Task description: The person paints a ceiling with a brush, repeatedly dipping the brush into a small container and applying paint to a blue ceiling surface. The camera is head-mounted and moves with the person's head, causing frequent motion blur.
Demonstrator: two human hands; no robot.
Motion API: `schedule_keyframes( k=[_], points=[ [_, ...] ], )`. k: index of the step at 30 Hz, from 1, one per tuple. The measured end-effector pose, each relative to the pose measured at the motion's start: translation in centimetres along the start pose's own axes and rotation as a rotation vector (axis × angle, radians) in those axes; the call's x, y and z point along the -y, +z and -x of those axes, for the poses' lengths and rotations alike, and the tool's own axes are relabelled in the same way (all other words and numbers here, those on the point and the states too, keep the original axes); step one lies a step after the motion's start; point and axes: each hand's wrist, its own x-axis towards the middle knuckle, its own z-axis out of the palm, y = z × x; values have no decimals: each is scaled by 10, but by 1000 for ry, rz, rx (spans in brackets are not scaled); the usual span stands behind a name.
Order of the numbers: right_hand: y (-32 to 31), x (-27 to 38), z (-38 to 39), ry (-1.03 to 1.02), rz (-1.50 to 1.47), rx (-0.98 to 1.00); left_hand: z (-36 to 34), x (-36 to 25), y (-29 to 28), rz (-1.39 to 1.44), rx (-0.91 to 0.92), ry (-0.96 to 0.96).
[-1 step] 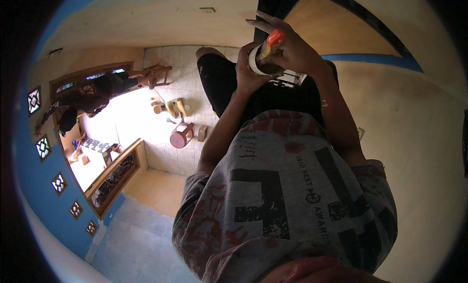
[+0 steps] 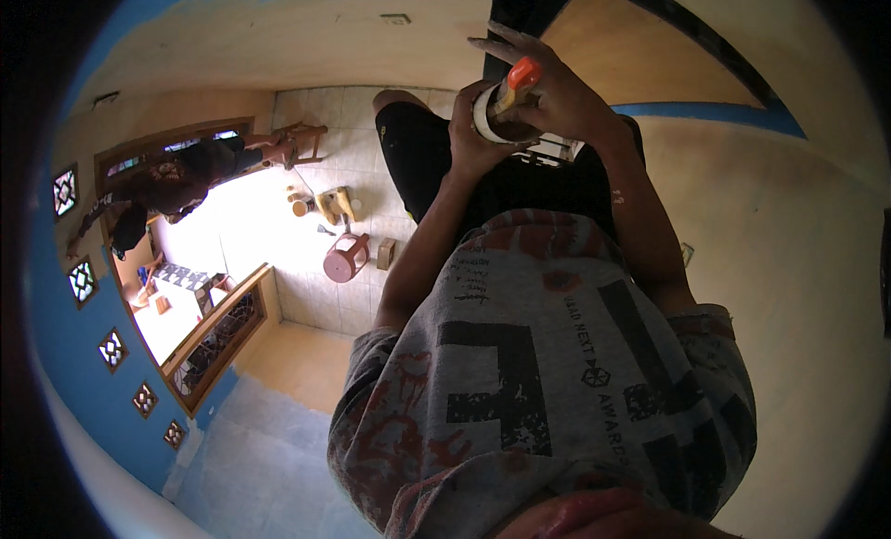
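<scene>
Just in front of my dark shorts, my left hand is wrapped round a round pale-rimmed pot. A paintbrush with a red-orange handle end leans in its mouth, its bristle end down inside and hidden. My right hand is at the pot's right side, thumb and lower fingers closed about the brush, while two paint-smeared fingers stretch out to the upper left. What the pot contains is too dark to make out.
At the left another person stands on a wooden stool beside the wall. A reddish plastic stool, a small wooden block and small containers are on the tiled floor. A dark-framed door is ahead.
</scene>
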Motion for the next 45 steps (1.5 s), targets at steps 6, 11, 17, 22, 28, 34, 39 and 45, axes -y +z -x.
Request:
schedule_keyframes(
  k=[6,11,17,22,28,34,39,45],
  points=[
    [-1,-2,1,-25,6,-22,0,1,0,11,9,-34],
    [-12,-10,10,-9,-149,-124,4,3,-2,-28,37,-74],
    [-19,-1,30,205,-405,-489,4,6,3,41,-60,-82],
    [-8,-19,53,419,-559,-549,3,6,2,-12,-26,-93],
    [-19,-13,60,478,-458,-372,2,9,3,-113,32,-63],
    [-19,3,62,249,-195,-426,2,8,6,-75,-15,-25],
    [-16,9,68,-45,-198,-399,7,9,4,-164,-32,-49],
    [-15,17,81,10,-192,-421,9,10,4,-155,-67,-37]
  ],
)
